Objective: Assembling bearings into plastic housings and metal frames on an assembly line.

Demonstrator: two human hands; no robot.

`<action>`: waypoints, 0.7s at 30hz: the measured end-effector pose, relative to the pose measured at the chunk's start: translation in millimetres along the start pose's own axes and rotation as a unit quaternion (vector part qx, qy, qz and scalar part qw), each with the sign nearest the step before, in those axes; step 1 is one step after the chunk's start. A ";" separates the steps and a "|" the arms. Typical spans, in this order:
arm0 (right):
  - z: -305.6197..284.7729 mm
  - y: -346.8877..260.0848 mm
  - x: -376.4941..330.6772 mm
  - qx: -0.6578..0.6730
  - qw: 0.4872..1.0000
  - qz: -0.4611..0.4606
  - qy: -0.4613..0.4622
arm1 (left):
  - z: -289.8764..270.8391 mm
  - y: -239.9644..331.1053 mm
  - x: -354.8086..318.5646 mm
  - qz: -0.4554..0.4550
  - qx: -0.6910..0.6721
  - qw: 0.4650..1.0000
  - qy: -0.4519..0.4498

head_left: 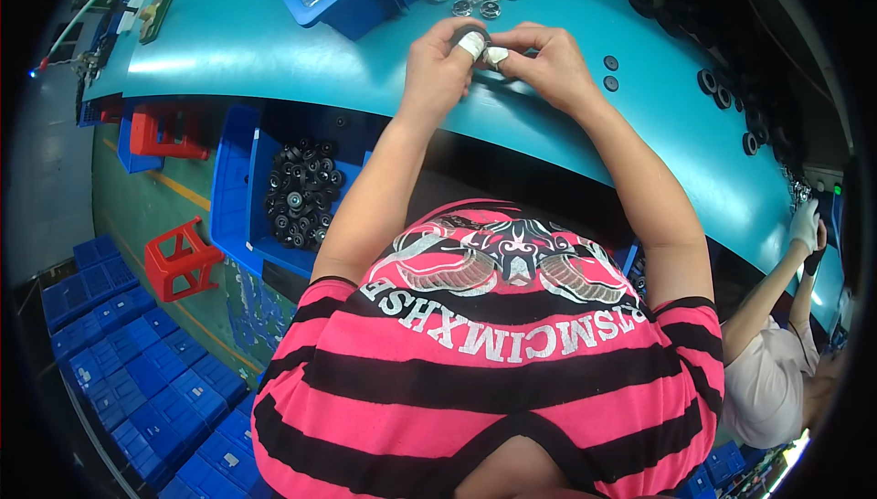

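Over the near edge of the teal table, my left hand (437, 68) is closed around a black wheel (469, 30), which its fingers largely cover. My right hand (551, 62) meets it from the other side, thumb and forefinger pinched at the wheel's edge; whether a smaller part is between them is hidden. White tape wraps both thumbs. Just beyond my hands lie several shiny clear-and-silver round parts (490, 9). To the right of my right hand, two small black discs (611, 73) rest on the table.
A blue bin (333, 7) of shiny parts stands at the back. Black wheels (723, 97) lie along the table's right side. Below left, another blue bin (259, 211) holds black wheels. Red stools (181, 260) and blue crates (151, 366) occupy the floor. A co-worker (772, 376) works at right.
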State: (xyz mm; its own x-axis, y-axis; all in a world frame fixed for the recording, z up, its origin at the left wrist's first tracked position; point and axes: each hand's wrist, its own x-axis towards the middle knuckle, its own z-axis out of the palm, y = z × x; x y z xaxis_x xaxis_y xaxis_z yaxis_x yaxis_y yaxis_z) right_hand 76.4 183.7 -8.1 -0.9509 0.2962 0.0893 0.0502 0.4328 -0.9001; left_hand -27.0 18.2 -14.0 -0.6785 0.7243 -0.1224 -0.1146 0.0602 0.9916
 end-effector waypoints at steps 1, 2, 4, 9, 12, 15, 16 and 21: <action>-1.0 3.4 2.4 0.062 0.998 0.032 -0.010 | 0.9 2.2 -1.1 0.012 -0.029 0.999 -0.014; -1.8 9.5 6.8 0.124 0.990 0.064 -0.019 | 2.3 4.4 -3.6 0.024 -0.059 0.998 -0.028; -5.0 9.7 8.1 0.204 0.973 0.100 -0.030 | 3.6 3.4 -7.7 0.034 -0.084 0.995 -0.042; -6.3 0.6 6.1 0.198 0.975 0.095 -0.031 | 11.9 -6.9 -9.7 0.045 -0.064 0.996 -0.030; -7.1 3.1 6.2 0.186 0.976 0.107 -0.027 | 18.6 -3.5 -12.9 0.049 -0.026 0.998 -0.014; -6.2 8.8 8.0 0.173 0.979 0.102 -0.030 | 20.1 -3.4 -13.5 0.076 0.078 0.994 -0.014; -6.6 8.4 7.8 0.173 0.979 0.104 -0.039 | 20.2 -3.8 -13.6 0.088 0.123 0.988 -0.016; -10.9 9.4 7.9 0.203 0.970 0.114 -0.066 | 19.9 -9.6 -9.9 0.113 0.171 0.979 -0.009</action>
State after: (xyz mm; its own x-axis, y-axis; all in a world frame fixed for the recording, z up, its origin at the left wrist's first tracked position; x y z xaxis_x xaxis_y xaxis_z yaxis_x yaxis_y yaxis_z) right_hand 72.7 199.4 -11.1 -0.9615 0.2210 -0.1634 0.1652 -0.0108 -0.9862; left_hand -4.8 24.2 -21.5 -0.6459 0.7569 0.0993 0.2884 0.1216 0.9498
